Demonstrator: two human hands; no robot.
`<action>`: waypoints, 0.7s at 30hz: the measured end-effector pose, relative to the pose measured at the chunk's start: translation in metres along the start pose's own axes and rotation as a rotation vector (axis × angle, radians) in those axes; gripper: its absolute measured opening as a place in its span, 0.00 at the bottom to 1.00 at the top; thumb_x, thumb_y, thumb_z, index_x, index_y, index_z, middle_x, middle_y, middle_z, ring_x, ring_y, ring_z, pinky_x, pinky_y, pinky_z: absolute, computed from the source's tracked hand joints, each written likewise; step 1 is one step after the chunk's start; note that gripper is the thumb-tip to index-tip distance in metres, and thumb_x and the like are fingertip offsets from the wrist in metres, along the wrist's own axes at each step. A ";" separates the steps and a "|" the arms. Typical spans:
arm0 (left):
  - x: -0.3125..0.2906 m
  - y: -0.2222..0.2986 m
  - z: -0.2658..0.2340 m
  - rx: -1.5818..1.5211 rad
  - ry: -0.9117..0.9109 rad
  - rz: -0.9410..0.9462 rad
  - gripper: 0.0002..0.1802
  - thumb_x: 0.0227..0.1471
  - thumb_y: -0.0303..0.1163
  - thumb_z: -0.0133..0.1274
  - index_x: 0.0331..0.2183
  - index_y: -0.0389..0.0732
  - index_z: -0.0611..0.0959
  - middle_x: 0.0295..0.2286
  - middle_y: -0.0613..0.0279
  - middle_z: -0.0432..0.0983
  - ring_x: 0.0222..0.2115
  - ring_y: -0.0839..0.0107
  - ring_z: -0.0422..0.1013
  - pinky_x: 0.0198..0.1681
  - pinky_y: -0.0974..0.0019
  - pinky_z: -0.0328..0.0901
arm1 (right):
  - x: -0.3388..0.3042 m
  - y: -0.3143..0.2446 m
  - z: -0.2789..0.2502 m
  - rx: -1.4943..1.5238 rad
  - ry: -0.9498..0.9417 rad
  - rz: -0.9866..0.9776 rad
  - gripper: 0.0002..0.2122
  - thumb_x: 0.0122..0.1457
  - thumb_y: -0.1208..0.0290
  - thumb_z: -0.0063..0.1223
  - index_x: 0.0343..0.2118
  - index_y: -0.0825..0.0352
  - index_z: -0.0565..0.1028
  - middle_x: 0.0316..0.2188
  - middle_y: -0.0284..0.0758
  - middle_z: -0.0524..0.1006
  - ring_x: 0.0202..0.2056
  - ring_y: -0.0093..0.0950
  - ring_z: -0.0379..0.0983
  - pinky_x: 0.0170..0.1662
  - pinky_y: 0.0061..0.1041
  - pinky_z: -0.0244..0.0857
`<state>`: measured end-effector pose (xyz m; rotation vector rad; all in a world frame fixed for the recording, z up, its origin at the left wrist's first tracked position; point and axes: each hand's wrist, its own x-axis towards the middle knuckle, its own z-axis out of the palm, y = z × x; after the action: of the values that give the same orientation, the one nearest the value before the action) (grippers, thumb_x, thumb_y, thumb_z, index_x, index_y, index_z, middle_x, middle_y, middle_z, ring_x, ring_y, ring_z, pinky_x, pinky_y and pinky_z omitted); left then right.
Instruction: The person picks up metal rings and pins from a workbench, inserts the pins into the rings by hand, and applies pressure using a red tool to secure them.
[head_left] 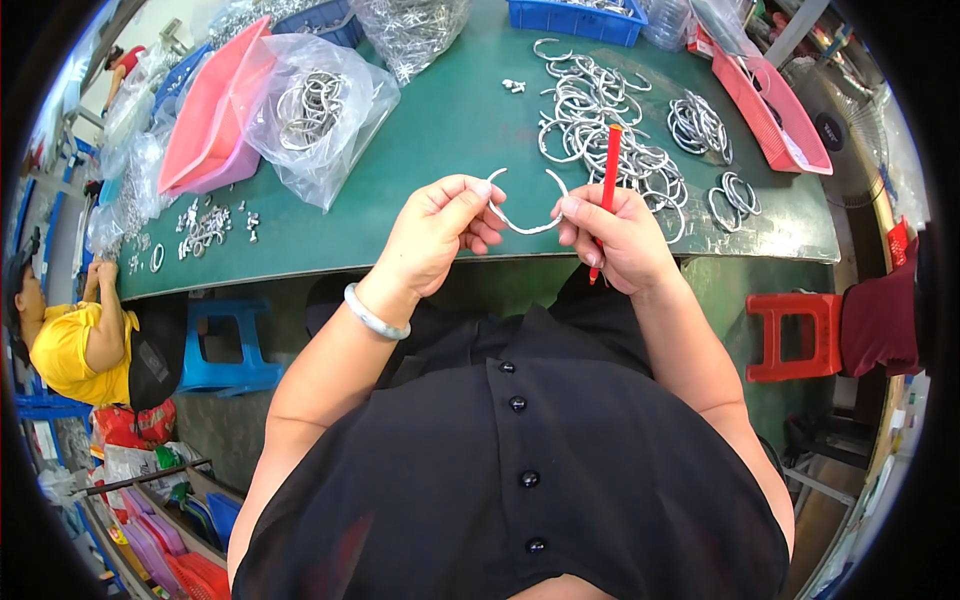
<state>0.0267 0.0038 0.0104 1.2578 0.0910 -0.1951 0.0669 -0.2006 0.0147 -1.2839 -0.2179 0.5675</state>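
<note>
Between my two hands is an open silver bangle (527, 231), its gap facing away from me. My left hand (440, 222) pinches one side of it between thumb and fingers. My right hand (622, 235) grips the other side and also holds a red pen (611, 170), which stands up past the fingers. Just beyond my right hand lies a large heap of similar silver bangles (590, 105) on the green table (440, 130). Two smaller bangle piles sit right of it, one farther back (698, 127) and one nearer (734, 200).
At the left, a clear plastic bag (345, 150) holds more bangles beside stacked pink trays (215, 120). Small metal parts (205, 228) lie near the table edge. A pink basket (765, 110) stands right, a blue bin (580, 20) at the back. A person in yellow (85, 350) sits left.
</note>
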 end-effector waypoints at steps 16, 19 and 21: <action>0.017 -0.015 -0.004 0.259 0.127 -0.229 0.09 0.50 0.32 0.47 0.24 0.36 0.74 0.17 0.64 0.71 0.14 0.78 0.66 0.17 0.78 0.61 | 0.010 0.015 -0.020 -0.133 0.050 -0.278 0.29 0.59 0.47 0.21 0.27 0.71 0.70 0.18 0.33 0.69 0.21 0.19 0.64 0.27 0.18 0.59; 0.020 -0.017 -0.005 0.292 0.121 -0.234 0.10 0.50 0.32 0.47 0.23 0.36 0.73 0.16 0.63 0.71 0.14 0.78 0.66 0.16 0.77 0.61 | 0.011 0.028 -0.016 -0.073 0.019 -0.194 0.27 0.58 0.47 0.26 0.25 0.69 0.70 0.13 0.31 0.68 0.14 0.16 0.60 0.19 0.14 0.54; 0.020 -0.016 -0.003 0.304 0.132 -0.253 0.10 0.50 0.32 0.47 0.23 0.36 0.73 0.16 0.63 0.71 0.14 0.78 0.66 0.16 0.77 0.61 | 0.013 0.033 -0.007 -0.063 0.015 -0.230 0.15 0.57 0.61 0.41 0.25 0.69 0.71 0.15 0.32 0.70 0.15 0.15 0.62 0.19 0.11 0.56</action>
<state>0.0436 0.0000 -0.0093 1.5613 0.3464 -0.3543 0.0719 -0.1940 -0.0202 -1.3030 -0.3679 0.3569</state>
